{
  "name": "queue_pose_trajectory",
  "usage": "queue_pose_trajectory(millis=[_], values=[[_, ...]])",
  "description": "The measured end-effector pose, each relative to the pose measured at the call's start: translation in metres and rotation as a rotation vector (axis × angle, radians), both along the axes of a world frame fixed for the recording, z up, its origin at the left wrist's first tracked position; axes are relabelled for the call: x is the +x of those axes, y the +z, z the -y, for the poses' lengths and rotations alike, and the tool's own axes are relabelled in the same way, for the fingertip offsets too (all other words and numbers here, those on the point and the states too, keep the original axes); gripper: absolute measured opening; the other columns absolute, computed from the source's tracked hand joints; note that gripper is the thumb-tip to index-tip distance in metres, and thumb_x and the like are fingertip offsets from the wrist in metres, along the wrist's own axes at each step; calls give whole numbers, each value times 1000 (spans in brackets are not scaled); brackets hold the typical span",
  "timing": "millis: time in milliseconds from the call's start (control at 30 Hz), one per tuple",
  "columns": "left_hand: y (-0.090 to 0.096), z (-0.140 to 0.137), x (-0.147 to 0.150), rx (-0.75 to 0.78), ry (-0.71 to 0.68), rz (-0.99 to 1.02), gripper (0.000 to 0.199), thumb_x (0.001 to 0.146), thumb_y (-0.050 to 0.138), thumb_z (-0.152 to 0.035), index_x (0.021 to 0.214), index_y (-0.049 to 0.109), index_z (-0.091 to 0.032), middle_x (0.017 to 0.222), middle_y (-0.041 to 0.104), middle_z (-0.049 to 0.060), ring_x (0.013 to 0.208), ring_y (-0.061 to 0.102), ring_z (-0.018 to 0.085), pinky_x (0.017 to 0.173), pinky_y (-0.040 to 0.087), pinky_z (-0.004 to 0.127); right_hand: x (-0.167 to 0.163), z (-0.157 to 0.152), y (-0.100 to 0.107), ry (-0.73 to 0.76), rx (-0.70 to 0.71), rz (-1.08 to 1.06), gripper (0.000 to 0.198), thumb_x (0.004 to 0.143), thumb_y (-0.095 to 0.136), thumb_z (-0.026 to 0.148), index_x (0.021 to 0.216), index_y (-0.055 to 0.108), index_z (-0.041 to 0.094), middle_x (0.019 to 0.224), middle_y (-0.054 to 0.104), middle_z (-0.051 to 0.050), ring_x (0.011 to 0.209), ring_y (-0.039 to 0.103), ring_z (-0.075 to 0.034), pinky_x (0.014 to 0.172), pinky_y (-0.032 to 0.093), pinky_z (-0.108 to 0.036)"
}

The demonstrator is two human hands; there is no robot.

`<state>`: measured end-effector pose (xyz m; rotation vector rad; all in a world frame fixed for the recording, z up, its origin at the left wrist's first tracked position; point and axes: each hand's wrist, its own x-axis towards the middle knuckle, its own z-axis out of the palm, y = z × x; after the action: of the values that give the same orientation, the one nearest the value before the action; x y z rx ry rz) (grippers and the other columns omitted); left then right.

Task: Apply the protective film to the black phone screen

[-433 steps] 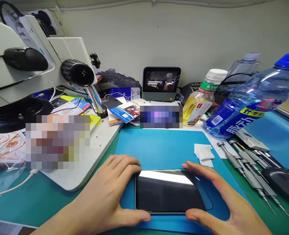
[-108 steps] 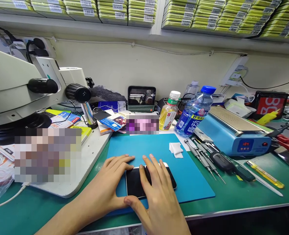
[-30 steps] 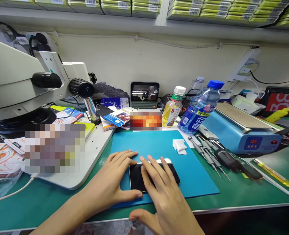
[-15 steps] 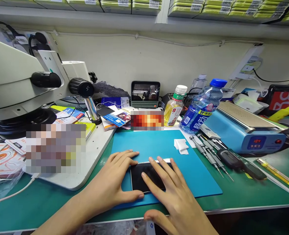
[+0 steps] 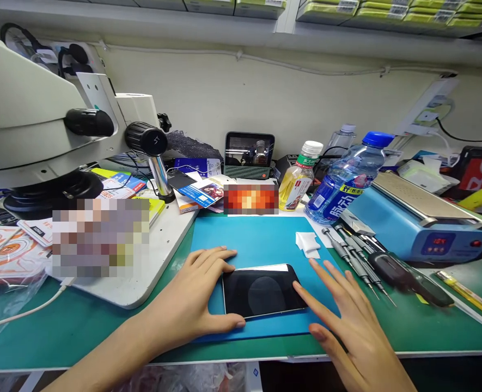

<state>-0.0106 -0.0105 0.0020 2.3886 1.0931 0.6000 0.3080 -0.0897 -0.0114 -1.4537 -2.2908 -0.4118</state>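
Observation:
A smartphone with a dark screen lies flat on the blue mat. A thin white strip shows along its far edge. My left hand holds its left end, fingers at the far edge and thumb at the near edge. At the phone's right end, my right hand is open with its fingers spread. Its index fingertip is at the screen's right edge; I cannot tell if it touches. A folded white cloth lies on the mat beyond the right fingers.
Screwdrivers lie right of the mat, before a blue heating plate unit. Behind stand a blue-capped bottle and a tea bottle. A microscope on a white base takes up the left side.
My right hand has moved right, off the screen, uncovering most of it. My left hand stays at the phone's left end. The whole view has shifted slightly.

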Motion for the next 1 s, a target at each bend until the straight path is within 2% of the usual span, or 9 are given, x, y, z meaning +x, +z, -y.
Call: queue_pose_trajectory(millis=[133,267,367,600,867,1000], values=[[-1,-1,0,11,-3,-8,59,80,88,-56,122,60,-25,159,55,12,150,46,40,118,43,60,-17,8,-3,13,2,20,66,108,44,56,165,39,24,174,34,-8,161,29,-35,127,33,-57],[-1,-2,-1,23,-14,-16,62,80,87,-60,123,60,-25,159,55,12,150,46,39,119,41,60,-37,8,-1,33,46,19,69,105,48,61,158,47,16,173,34,-12,162,26,-34,131,22,-55],[-3,-2,-1,36,-12,-12,63,79,87,-61,123,60,-25,159,55,13,150,46,39,119,41,59,-47,7,1,24,67,27,67,106,47,60,152,52,12,173,34,-16,162,25,-35,132,20,-55],[-3,-2,-1,47,-29,-28,64,80,87,-61,124,58,-24,159,54,13,150,46,39,119,40,59,-66,7,2,57,109,54,69,106,50,56,149,51,2,169,38,-22,161,26,-35,133,20,-52],[-3,-2,0,30,-12,-25,62,79,89,-58,123,59,-24,159,54,13,150,46,39,118,42,60,-92,6,2,116,169,8,74,102,52,66,137,64,2,162,51,-20,157,39,-33,131,28,-48],[-2,-1,0,27,-10,-17,62,78,91,-52,124,59,-24,158,56,14,149,47,39,117,44,61,-108,5,0,124,145,-72,70,102,53,65,131,70,3,159,54,-19,154,45,-31,131,30,-45]])
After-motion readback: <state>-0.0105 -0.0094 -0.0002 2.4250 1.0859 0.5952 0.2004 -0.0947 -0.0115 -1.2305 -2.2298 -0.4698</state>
